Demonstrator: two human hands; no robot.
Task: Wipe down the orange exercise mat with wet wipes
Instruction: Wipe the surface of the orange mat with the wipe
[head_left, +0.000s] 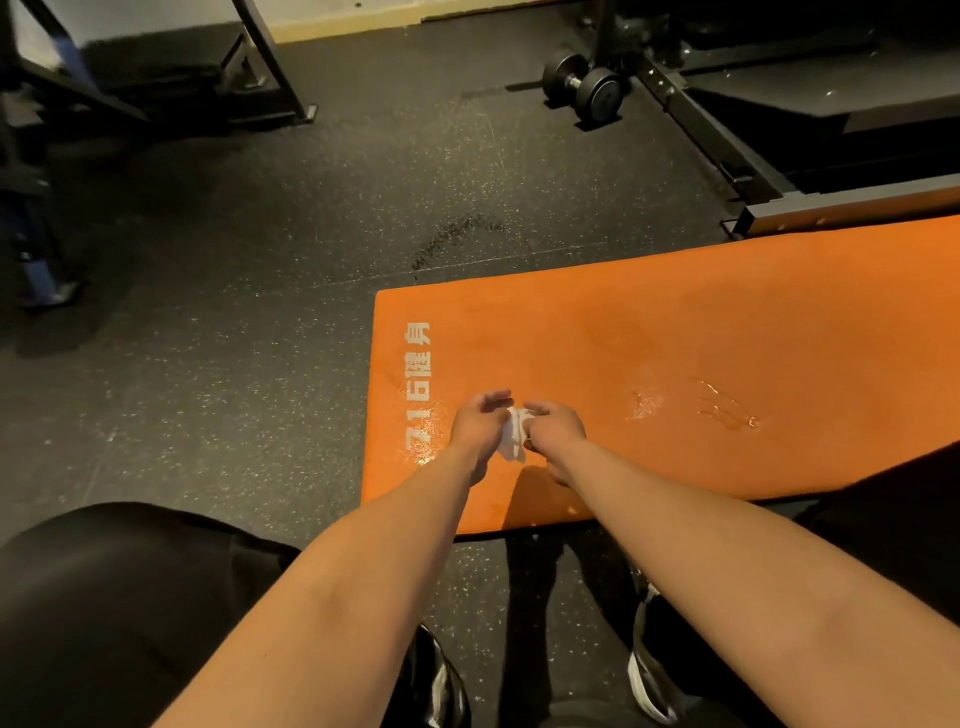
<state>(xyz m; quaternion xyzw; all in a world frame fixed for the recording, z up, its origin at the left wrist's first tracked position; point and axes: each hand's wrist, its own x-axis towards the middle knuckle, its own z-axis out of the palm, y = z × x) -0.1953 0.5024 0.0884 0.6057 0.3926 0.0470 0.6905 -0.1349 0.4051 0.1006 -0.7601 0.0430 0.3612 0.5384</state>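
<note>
Two hands: right hand (553, 428) pinches wet wipe (511, 441); left hand (480, 423) touches it, grip unclear.
Mat: orange mat (675, 332) flat on floor (249, 312), beneath hands.
Progress: some wet patches (644, 402) glisten; most seemingly unwiped.

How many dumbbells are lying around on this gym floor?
1. The dumbbell lies on the dark floor beyond the orange mat, beside a metal rack. More may be hidden behind the equipment.
</note>
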